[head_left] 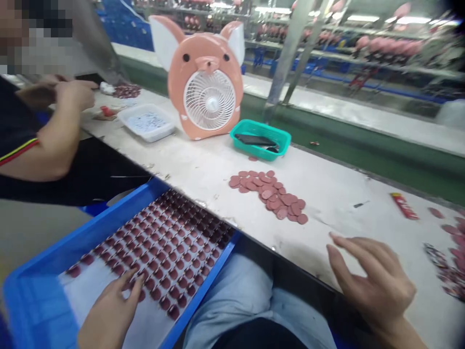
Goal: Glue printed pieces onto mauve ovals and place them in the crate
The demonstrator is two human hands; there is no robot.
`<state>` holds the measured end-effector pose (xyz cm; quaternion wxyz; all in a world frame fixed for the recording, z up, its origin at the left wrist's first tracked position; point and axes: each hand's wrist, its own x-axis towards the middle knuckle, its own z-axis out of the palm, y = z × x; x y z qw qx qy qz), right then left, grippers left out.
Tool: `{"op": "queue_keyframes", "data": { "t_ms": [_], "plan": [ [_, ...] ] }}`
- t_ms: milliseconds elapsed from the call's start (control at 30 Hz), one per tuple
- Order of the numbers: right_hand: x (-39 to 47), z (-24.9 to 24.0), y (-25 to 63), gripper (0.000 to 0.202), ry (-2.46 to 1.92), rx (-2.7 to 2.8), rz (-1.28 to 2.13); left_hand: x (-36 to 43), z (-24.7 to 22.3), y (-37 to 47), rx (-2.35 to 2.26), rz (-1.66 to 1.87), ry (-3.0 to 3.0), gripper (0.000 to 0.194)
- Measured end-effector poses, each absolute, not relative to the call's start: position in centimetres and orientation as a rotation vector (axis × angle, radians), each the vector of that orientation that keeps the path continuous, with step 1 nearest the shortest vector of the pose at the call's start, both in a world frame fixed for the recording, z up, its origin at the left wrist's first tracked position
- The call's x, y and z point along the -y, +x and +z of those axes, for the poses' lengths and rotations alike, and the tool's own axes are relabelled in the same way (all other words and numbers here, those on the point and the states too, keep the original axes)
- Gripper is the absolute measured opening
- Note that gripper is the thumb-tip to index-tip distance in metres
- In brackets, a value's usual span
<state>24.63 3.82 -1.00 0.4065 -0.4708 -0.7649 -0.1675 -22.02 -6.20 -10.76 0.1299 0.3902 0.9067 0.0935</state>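
My left hand [112, 305] is over a blue crate [39, 286], its thumb and index finger nearly together at a row of dark red discs [156, 274]. What lies between the fingertips is too small to make out. The discs sit in rows on white sheeting in the crate. Above the table's near edge, at the right, my right hand [374, 276] has its thumb and fingers apart and holds nothing. Loose reddish discs [269, 194] lie in a pile on the white table [203, 169], up and left of my right hand.
Behind the pile stand a green basket [259, 150] with a dark object and a pig-shaped fan [210, 92]. A white tray [147, 123] is left of them. A person's arm [60, 135] reaches in at left. A red packet [404, 206] and more discs [459, 237] lie at right.
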Motion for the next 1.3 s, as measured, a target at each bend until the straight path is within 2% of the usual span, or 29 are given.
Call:
{"op": "queue_keyframes", "data": {
  "t_ms": [33,67,133,200,300,367,467,533,700,867,967,1100,1200,1300],
  "plan": [
    [-4.3,-1.2,25.7,0.047,-1.332,1.770,-0.428,5.0,-9.6,-20.4,-2.627,0.385,1.237,0.039],
    [-4.9,-1.5,26.7,0.064,-1.476,1.603,-0.370,3.5,-8.3,-18.5,-2.638,0.643,1.427,0.037],
    [-6.0,-2.3,28.3,0.101,-1.697,1.333,-0.117,-0.4,-5.6,-14.3,-2.353,1.140,1.896,0.028],
    [-7.2,-3.1,29.1,0.115,-1.807,1.236,0.150,-5.2,-3.4,-10.6,-2.079,1.306,2.131,0.025],
    [-8.7,-4.1,29.4,0.105,-1.889,1.278,0.370,-12.2,-1.9,-7.6,-1.941,1.141,2.277,0.031],
    [-9.4,-4.2,29.3,0.086,-1.902,1.307,0.470,-15.1,-1.6,-7.0,-1.852,1.001,2.350,0.028],
    [-9.6,-3.8,29.1,0.056,-1.842,1.322,0.577,-15.3,-1.8,-7.0,-1.746,0.891,2.406,0.024],
    [-9.0,-3.4,28.9,0.048,-1.773,1.309,0.641,-13.5,-2.1,-7.1,-1.693,0.882,2.412,0.024],
    [-6.1,-2.8,26.2,0.046,-1.505,1.218,0.822,-8.1,-3.5,-7.6,-1.513,0.946,2.375,0.024],
    [-4.4,-1.6,19.9,0.039,-1.304,1.216,1.162,-4.7,-3.5,-5.9,-1.505,1.121,2.145,0.024],
    [-4.6,-0.3,16.7,0.034,-1.196,1.221,1.374,-3.0,-1.8,-3.9,-1.478,1.173,1.671,0.021],
    [-4.7,0.9,15.2,0.043,-1.085,1.133,1.592,-1.3,0.1,-1.7,-1.287,1.189,1.048,0.017],
    [-4.3,1.1,15.0,0.048,-1.059,0.999,1.656,-0.6,-0.3,-0.7,-1.195,1.289,0.828,0.029],
    [-3.5,0.9,14.4,0.048,-1.055,0.873,1.684,-0.3,-1.8,0.0,-1.120,1.496,0.945,0.048]
  ]
}}
